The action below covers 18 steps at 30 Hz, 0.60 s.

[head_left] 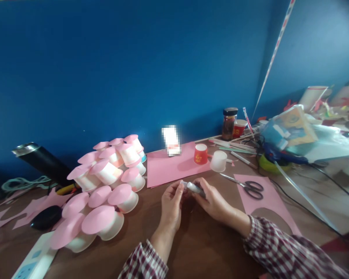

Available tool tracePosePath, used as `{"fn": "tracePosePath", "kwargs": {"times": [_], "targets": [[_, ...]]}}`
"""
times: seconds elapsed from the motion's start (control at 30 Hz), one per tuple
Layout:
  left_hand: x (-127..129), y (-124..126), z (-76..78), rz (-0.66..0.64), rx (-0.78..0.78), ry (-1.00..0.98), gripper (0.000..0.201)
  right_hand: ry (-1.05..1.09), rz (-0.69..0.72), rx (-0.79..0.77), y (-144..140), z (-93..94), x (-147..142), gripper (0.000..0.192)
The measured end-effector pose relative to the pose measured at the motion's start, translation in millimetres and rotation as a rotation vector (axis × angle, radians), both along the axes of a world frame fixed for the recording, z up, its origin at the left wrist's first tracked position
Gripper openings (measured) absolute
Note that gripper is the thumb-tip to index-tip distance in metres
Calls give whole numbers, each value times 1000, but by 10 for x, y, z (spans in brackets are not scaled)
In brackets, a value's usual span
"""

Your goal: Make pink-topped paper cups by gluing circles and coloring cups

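In front of me my right hand is closed round a slim whitish-grey tube; its exact kind is unclear. My left hand is closed too, thumb and fingers pinched at the tube's left end on a small pale piece that I cannot make out. Beyond my hands a red paper cup stands on pink paper sheets. A white cup sits just right of it. To the left are several paper cups topped with shallow pink paper cones.
Scissors lie partly on a cut pink sheet at right. Behind are straws, a dark-lidded jar and a blue glue gun with a cable. A black flask and a power strip are at left.
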State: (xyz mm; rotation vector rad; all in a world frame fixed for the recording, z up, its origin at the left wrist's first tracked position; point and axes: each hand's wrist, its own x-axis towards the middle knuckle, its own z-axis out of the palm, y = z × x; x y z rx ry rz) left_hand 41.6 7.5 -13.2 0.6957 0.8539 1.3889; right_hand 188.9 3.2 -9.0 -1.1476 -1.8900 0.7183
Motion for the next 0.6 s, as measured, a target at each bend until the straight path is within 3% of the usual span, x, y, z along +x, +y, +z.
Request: {"fn": "tracePosePath", "kwargs": {"times": [0.6], "targets": [[-6,-28,-64,-11,-18,131,34,-48,16,15,-61,80,14,15]]}}
